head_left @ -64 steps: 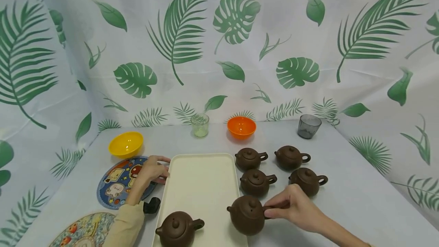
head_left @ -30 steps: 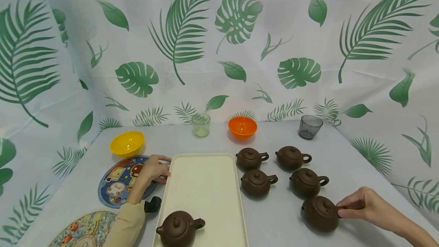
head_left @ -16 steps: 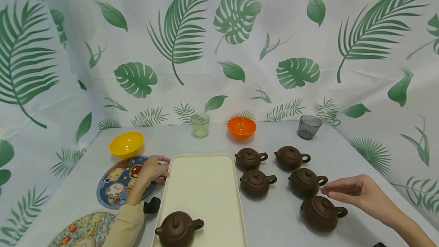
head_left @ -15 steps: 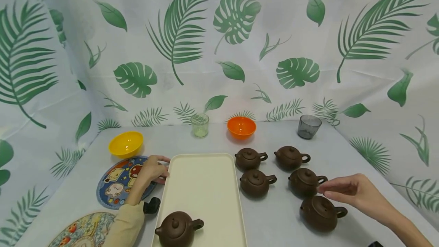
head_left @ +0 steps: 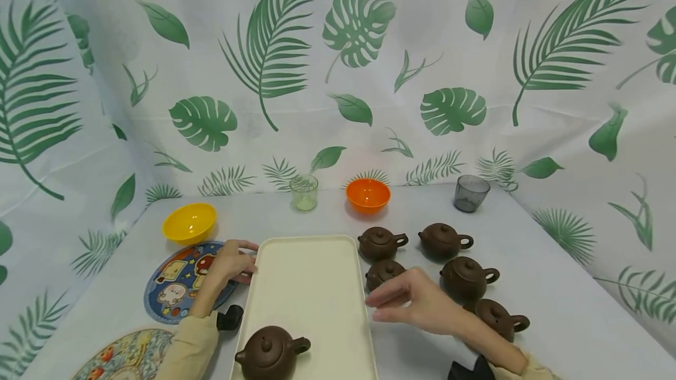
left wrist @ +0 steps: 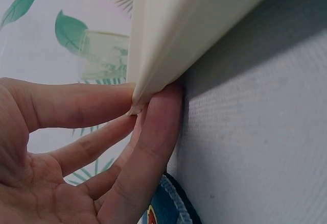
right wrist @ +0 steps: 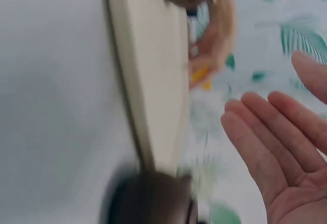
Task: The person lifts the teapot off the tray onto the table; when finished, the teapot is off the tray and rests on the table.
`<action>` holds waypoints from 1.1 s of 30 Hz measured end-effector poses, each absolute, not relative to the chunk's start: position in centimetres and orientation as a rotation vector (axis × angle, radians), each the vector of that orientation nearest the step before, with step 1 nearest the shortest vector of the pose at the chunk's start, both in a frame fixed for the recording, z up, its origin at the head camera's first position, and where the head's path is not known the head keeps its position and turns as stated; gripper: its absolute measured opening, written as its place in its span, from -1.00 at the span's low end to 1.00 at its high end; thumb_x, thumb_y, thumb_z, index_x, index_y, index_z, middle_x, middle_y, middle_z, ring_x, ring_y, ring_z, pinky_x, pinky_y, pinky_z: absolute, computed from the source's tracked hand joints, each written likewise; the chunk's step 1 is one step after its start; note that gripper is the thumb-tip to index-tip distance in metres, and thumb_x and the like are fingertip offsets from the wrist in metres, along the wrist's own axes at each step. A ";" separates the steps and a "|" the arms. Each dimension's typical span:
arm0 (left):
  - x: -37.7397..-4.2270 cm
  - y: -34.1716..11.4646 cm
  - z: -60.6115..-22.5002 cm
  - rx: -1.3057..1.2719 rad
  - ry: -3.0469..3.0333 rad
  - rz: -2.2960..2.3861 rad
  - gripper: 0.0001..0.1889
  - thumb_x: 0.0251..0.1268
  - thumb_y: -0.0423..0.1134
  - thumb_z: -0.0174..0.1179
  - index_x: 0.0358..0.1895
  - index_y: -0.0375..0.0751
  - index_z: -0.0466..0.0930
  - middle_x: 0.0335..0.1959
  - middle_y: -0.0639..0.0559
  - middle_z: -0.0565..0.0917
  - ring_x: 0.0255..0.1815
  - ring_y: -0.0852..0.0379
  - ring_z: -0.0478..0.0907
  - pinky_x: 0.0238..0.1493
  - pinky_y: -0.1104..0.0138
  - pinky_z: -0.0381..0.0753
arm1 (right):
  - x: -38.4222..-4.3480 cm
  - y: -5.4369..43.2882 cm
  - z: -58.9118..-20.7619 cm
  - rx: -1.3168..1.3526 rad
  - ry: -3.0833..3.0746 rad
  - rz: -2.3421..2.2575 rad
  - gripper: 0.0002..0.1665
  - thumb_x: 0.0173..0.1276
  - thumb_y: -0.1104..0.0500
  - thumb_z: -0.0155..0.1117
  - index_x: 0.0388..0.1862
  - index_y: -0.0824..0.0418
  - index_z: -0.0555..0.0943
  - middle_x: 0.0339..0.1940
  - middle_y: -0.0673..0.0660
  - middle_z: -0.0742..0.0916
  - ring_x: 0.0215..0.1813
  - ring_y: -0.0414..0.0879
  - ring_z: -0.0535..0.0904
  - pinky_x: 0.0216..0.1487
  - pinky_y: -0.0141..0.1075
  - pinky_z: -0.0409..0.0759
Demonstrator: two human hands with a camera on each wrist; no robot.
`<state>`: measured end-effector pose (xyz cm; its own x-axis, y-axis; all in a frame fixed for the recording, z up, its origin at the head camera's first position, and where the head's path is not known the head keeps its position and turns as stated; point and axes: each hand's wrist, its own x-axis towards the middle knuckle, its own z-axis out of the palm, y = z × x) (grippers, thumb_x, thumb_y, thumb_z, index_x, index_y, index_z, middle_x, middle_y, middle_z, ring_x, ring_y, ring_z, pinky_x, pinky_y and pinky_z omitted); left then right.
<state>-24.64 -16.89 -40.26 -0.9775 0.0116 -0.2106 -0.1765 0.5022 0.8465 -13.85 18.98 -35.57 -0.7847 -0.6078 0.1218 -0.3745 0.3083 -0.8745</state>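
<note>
With thumb and fingers, my left hand pinches the left rim of a cream tray; the left wrist view shows the rim between them. A dark brown teapot sits at the tray's near end, its handle to the right. My right hand hovers by the tray's right edge with nothing in it, its fingers extended. Several more brown teapots stand on the table to the right. One of these teapots is partly covered by the right hand, and the nearest teapot by the forearm.
Along the back are a yellow bowl, a green glass, an orange bowl and a grey glass. A blue cartoon mat lies beneath the left forearm, with a floral mat nearer.
My right hand carried a teapot from the tray's right edge to the near end of the right-hand group, released it, then swung back left empty. The left hand stayed on the tray.
</note>
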 end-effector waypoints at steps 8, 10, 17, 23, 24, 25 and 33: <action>-24.8 -16.9 -40.3 -0.163 2.551 1.463 -0.50 -0.04 -0.57 0.18 0.11 -0.49 0.49 -0.28 -0.29 0.64 -0.48 0.04 0.63 -0.46 0.20 0.71 | -14.0 11.8 -37.0 -0.956 2.273 -1.412 -0.68 0.15 0.21 0.44 -0.15 0.39 0.71 -0.20 0.21 0.78 -0.16 -0.11 0.73 -0.15 -0.49 0.64; -24.7 -16.9 -40.4 -0.164 2.550 1.461 -0.50 -0.03 -0.57 0.18 0.11 -0.49 0.49 -0.28 -0.29 0.64 -0.49 0.04 0.64 -0.46 0.20 0.71 | -13.9 10.6 -37.4 -0.998 2.254 -1.388 -0.71 0.15 0.25 0.43 -0.16 0.39 0.72 -0.21 0.20 0.78 -0.17 -0.22 0.71 -0.16 -0.52 0.63; -24.7 -16.9 -40.2 -0.160 2.535 1.468 -0.51 -0.01 -0.56 0.18 0.11 -0.50 0.48 -0.28 -0.30 0.64 -0.51 0.04 0.63 -0.45 0.21 0.72 | -13.5 8.1 -39.0 -1.219 2.284 -1.316 -0.79 0.14 0.33 0.42 -0.21 0.36 0.73 -0.27 0.11 0.79 -0.28 -0.50 0.62 -0.29 -0.55 0.63; -24.7 -16.9 -40.0 -0.159 2.537 1.470 -0.51 -0.01 -0.55 0.17 0.12 -0.50 0.48 -0.28 -0.30 0.64 -0.51 0.04 0.63 -0.45 0.21 0.71 | -13.4 7.0 -39.4 -1.269 2.453 -1.233 -0.87 0.13 0.28 0.44 -0.31 0.28 0.77 -0.38 0.01 0.79 -0.38 -0.60 0.56 -0.38 -0.65 0.57; -24.7 -16.9 -40.1 -0.167 2.534 1.473 -0.50 -0.02 -0.55 0.18 0.12 -0.49 0.48 -0.28 -0.29 0.64 -0.50 0.05 0.63 -0.45 0.21 0.71 | -13.3 6.9 -39.4 -1.249 2.473 -1.232 -0.89 0.12 0.28 0.45 -0.34 0.27 0.77 -0.41 0.00 0.79 -0.40 -0.61 0.55 -0.39 -0.66 0.56; -24.7 -16.9 -40.1 -0.164 2.531 1.472 -0.50 -0.02 -0.55 0.18 0.12 -0.49 0.48 -0.27 -0.29 0.64 -0.50 0.05 0.63 -0.45 0.21 0.72 | -13.3 6.8 -39.4 -1.223 2.494 -1.230 -0.91 0.11 0.28 0.46 -0.37 0.25 0.78 -0.43 -0.03 0.79 -0.42 -0.61 0.54 -0.41 -0.66 0.55; -24.7 -16.9 -40.3 -0.161 2.531 1.481 -0.50 -0.03 -0.56 0.18 0.11 -0.49 0.48 -0.28 -0.29 0.65 -0.50 0.05 0.64 -0.47 0.21 0.71 | -12.5 6.4 -39.1 -1.027 2.578 -1.224 -0.95 0.08 0.23 0.49 -0.46 0.20 0.78 -0.51 -0.10 0.77 -0.49 -0.61 0.53 -0.44 -0.66 0.52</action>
<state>-24.73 -16.93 -40.31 -0.9731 0.0092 -0.2300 -0.1960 0.4909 0.8489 -12.46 6.44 -39.13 -0.7656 -0.6176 0.1801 -0.5300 0.4468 -0.7208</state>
